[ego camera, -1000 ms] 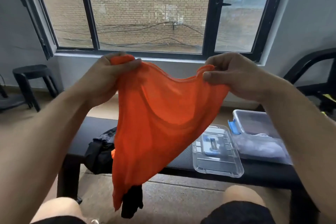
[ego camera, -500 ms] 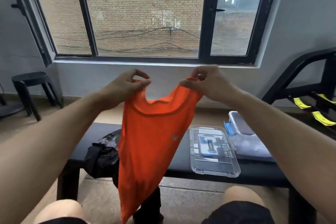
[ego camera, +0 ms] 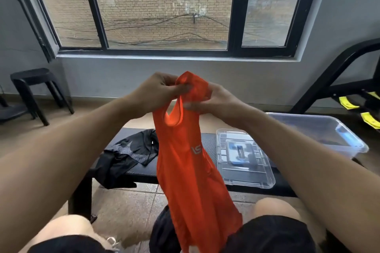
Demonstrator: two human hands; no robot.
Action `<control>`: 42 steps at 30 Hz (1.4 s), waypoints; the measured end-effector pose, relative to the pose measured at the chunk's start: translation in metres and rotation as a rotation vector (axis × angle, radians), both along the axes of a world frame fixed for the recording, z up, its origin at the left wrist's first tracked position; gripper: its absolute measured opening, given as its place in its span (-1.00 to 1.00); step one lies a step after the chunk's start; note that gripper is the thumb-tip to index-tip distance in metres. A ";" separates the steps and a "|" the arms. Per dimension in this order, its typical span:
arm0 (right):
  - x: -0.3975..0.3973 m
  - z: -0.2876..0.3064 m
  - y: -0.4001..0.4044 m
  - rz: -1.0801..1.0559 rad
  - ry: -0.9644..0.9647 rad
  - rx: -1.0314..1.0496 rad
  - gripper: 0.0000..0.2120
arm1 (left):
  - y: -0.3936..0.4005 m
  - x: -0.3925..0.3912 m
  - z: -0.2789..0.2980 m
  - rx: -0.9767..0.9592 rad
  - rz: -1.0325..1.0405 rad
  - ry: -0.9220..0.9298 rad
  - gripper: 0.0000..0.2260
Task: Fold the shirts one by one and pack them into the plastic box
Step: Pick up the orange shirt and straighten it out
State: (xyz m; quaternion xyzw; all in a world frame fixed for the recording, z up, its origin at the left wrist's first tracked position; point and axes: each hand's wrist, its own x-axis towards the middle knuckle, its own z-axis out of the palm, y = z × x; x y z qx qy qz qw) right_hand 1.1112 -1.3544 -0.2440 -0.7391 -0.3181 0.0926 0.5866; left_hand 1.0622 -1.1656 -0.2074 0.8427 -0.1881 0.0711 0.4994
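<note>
Orange shirt (ego camera: 191,162): thin, smooth synthetic-looking cloth, slight sheen. Black shirt (ego camera: 127,154) at 9 o'clock of it: matt cloth. Plastic box (ego camera: 320,131) and lid (ego camera: 244,158) at 3 o'clock: clear glossy plastic. Bench (ego camera: 209,139): textured matt black.

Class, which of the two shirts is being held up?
The orange shirt, pinched by both hands at its top; the black shirt lies crumpled on the bench.

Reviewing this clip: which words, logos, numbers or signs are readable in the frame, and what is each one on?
"LS", or close to it: pale logo on the orange shirt, partly creased, so uncertain.
Yellow tags on the black rack: no legible text.
Box lid: no readable marking.
Black shirt: grey pattern only, no text.
</note>
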 end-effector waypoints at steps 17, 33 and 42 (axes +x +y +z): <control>0.039 -0.106 -0.024 0.172 0.291 -0.648 -0.84 | 0.113 0.051 -0.053 0.007 0.767 -0.130 -0.73; 0.074 -0.127 -0.058 -0.169 0.395 -0.598 -0.70 | 0.220 0.066 -0.070 -0.174 1.154 -0.055 -0.72; 0.088 -0.058 0.006 -0.155 0.841 0.104 -0.76 | 0.098 0.092 -0.084 -0.300 0.676 0.101 -0.77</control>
